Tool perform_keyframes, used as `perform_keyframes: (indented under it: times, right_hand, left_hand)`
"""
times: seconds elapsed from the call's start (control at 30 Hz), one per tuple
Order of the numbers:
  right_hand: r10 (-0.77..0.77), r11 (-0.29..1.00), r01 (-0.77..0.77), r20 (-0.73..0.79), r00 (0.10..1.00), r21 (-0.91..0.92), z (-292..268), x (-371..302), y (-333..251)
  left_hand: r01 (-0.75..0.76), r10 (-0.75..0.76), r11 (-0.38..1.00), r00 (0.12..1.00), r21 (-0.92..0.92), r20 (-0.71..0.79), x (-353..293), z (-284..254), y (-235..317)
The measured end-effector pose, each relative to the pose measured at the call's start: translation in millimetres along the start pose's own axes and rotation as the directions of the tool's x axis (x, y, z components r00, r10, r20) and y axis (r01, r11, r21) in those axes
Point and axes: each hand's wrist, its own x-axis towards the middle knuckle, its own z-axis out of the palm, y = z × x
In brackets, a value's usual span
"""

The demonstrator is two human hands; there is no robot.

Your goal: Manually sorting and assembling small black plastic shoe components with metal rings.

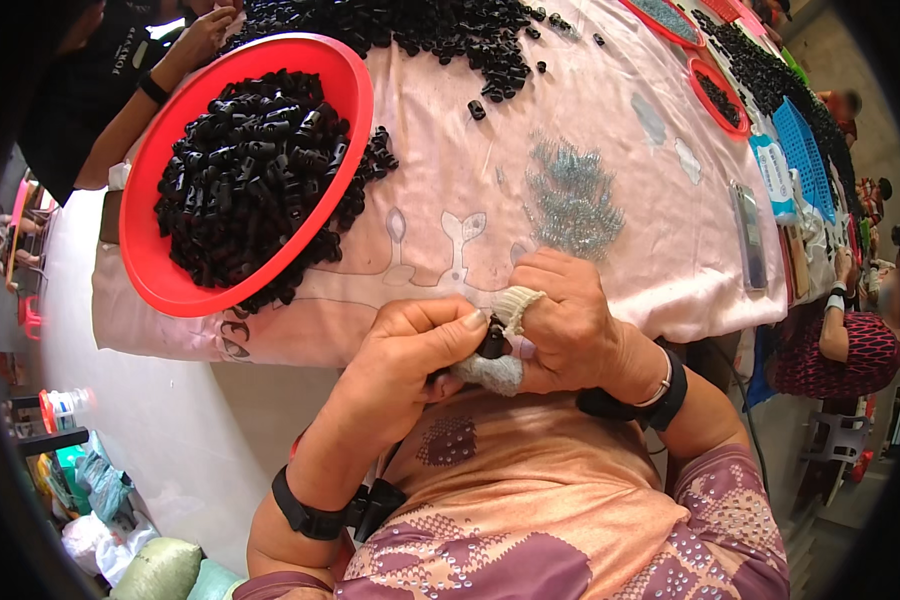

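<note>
Black plastic part (492, 341) sits pinched in both your left hand (410, 345) and right hand (575, 315), by the near edge of the pink-clothed table (440, 170). Its visible length runs roughly away from you; which end leads is hidden. Open room lies between the red basin (358, 110) and silvery metal pile (573, 200).

Blk part (493, 341) was held btwn L hand (410, 350) & R hand (575, 315) at near edge of pink-clothed table (430, 165). Red basin (358, 105) w/ blk pcs (255, 165) was set by near-L corner; silver bits (575, 200) were spread in from near edge.
</note>
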Motion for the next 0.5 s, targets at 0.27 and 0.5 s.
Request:
perform_keyframes:
  times: [0.27, 0.5]
  right_hand:
    - [-0.012, 1.000, 0.015, -0.149, 0.989, 0.013, 2.4, -0.5, -1.0]
    - [-0.026, 1.000, 0.026, -0.110, 0.994, -0.001, -2.7, 2.5, -2.4]
  left_hand:
    - [0.014, -0.016, 0.995, 1.000, -0.098, -0.025, 1.0, 7.4, -1.6]
    - [-0.008, 0.008, 0.997, 1.000, -0.079, 0.000, 1.3, 4.1, 0.7]
